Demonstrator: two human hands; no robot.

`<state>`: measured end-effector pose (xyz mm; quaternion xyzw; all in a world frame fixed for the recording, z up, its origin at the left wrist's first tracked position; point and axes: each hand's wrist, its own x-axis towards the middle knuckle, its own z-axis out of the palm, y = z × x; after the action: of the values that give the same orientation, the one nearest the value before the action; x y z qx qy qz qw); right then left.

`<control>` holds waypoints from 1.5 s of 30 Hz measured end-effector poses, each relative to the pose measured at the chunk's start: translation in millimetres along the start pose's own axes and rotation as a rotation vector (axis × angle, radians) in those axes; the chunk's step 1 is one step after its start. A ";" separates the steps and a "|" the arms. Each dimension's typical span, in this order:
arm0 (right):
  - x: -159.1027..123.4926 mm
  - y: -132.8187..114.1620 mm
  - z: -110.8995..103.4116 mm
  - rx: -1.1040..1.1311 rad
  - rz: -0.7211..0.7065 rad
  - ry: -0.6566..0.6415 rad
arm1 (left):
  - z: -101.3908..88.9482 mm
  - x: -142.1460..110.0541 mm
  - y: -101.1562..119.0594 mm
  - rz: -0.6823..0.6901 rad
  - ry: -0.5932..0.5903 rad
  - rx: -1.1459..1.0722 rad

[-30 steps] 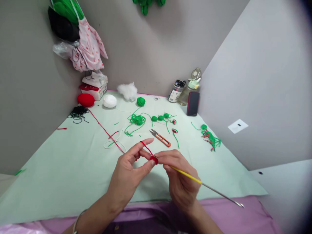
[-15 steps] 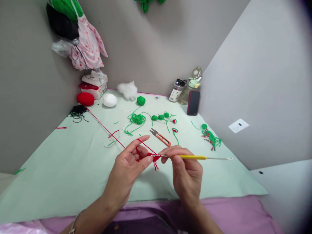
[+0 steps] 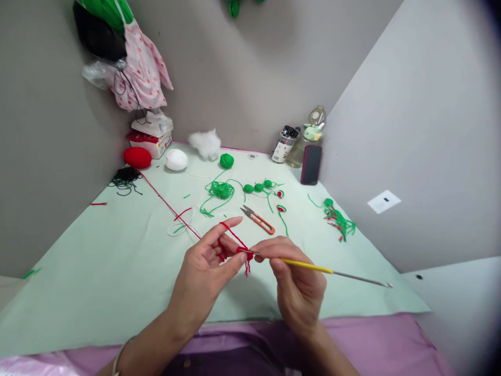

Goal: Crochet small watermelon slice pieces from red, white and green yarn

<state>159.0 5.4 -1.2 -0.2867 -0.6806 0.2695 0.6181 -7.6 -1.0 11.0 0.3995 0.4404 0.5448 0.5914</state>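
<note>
My left hand [image 3: 209,266] pinches a small red crochet piece [image 3: 246,254] between thumb and fingers, with red yarn [image 3: 235,235] looped over its raised index finger. Short red tails dangle below the piece. In my right hand [image 3: 297,282] is a crochet hook [image 3: 307,265] with a yellow handle, its working tip at the red piece and its other hooked end pointing right. The yarn runs back across the table to a red yarn ball [image 3: 137,157] at the far left. Fingers partly cover the stitches.
Orange thread snips [image 3: 258,220] lie just beyond my hands. Behind them are tangled green yarn [image 3: 221,190], small green crocheted balls [image 3: 259,187], a white yarn ball [image 3: 176,160] and white stuffing [image 3: 205,144]. A phone [image 3: 311,165] leans at the back right, near green and red scraps [image 3: 340,222].
The crochet hook has tilted, its free right end swinging down and further right. My right fingers have moved slightly left, closer to the red piece. The left hand is nearly still.
</note>
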 end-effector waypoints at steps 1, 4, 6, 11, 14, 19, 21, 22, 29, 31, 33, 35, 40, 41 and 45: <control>-0.1 0.2 0.0 -0.010 -0.008 -0.012 | 0.1 -0.1 0.5 -0.001 -0.002 0.008; -1.1 1.1 -0.4 -0.037 -0.022 -0.032 | 0.9 0.2 0.9 -0.007 0.000 0.024; -2.1 1.4 -1.2 -0.050 -0.026 -0.034 | 2.1 0.6 0.9 -0.010 0.010 0.030; -4.9 -0.2 -3.5 -0.108 -0.079 -0.046 | 4.5 -0.1 3.4 0.014 0.032 0.047; -5.8 -0.9 -2.6 -0.139 -0.123 -0.052 | 4.6 -1.2 4.2 0.027 0.060 0.059; -9.2 3.5 3.9 -0.161 -0.123 -0.007 | 6.2 -2.8 -2.1 -0.031 0.034 -0.094; -13.4 7.6 6.3 -0.232 -0.136 0.051 | 7.6 -3.6 -5.0 -0.034 0.040 -0.189; -16.0 9.8 7.1 -0.303 -0.168 0.065 | 8.4 -4.0 -5.8 -0.032 0.042 -0.228; -18.5 12.9 7.9 -0.424 -0.305 0.052 | 7.0 -3.9 -0.1 -0.270 -0.056 -0.441; -13.0 8.8 6.0 -0.249 -0.189 0.058 | 3.9 -2.6 2.8 -0.283 -0.072 -0.453; -8.4 4.8 3.3 -0.099 -0.067 0.071 | 1.1 -1.5 5.4 -0.250 -0.064 -0.428; -5.4 2.3 0.8 0.029 0.068 0.120 | -0.4 -1.1 7.5 -0.215 -0.055 -0.383; 0.0 2.2 2.2 0.276 0.255 0.159 | 5.6 -4.9 6.9 -0.110 -0.011 -0.262; 1.0 2.5 3.7 0.267 0.242 0.140 | 7.6 -6.1 5.9 -0.096 -0.015 -0.233; 3.1 2.6 8.1 0.149 0.159 0.096 | 11.2 -7.9 2.6 -0.084 -0.039 -0.204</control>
<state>150.8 9.3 -1.7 -0.3054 -0.6035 0.3534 0.6462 2.2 -8.5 17.4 0.3288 0.3875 0.5536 0.6597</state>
